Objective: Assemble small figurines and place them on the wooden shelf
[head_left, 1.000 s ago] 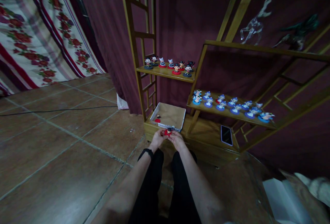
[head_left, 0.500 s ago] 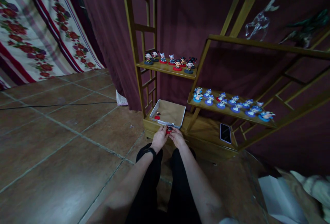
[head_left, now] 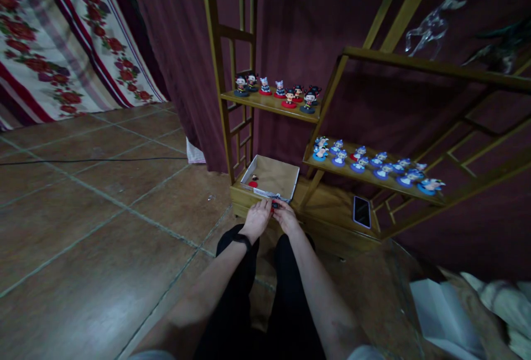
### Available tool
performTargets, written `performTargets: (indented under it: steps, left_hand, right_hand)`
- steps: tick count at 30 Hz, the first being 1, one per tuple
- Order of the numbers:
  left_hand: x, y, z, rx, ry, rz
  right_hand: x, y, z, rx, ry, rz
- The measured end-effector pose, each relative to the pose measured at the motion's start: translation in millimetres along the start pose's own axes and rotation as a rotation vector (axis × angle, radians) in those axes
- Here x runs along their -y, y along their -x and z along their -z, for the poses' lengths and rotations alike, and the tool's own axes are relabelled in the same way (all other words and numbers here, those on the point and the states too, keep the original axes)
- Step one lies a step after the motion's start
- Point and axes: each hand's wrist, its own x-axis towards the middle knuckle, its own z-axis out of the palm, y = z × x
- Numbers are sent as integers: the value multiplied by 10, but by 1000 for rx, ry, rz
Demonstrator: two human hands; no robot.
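Both my hands meet just in front of an open cardboard box [head_left: 290, 175] on the bottom board of a wooden shelf unit. My left hand [head_left: 257, 219] and my right hand [head_left: 285, 216] are closed together on a small figurine with a red base [head_left: 274, 204], mostly hidden between the fingers. A black band sits on my left wrist. Inside the box lies one more small red-based figurine [head_left: 253, 181].
The upper shelf [head_left: 269, 104] carries several red- and dark-based figurines; the lower shelf [head_left: 365, 175] holds a row of blue ones. A phone [head_left: 362, 212] lies on the bottom board. A dark red curtain hangs behind. White paper [head_left: 443, 310] lies at the lower right. A cable crosses the tiled floor.
My hands have closed more tightly round the figurine, so less of it shows. The camera has tilted slightly, shifting the shelves in the picture.
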Motion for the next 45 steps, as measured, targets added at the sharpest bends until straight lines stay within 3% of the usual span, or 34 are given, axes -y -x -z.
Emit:
performTargets:
  steps: [13, 20, 27, 33, 45]
  left_hand:
    - [-2, 10, 50, 36, 45, -13]
    - [95, -35, 16, 95, 374, 98]
    - [242, -111, -200, -29, 699, 168]
    - [309, -154, -314, -38, 1026, 269]
    - [350, -138, -159, 64, 1342, 383]
  right_hand:
    - [53, 27, -40, -62, 56, -59]
    - [51, 45, -16, -38, 67, -81]
    - [55, 46, -24, -53, 68, -97]
    - [46, 34, -36, -42, 46, -91]
    - [64, 35, -89, 40, 37, -92]
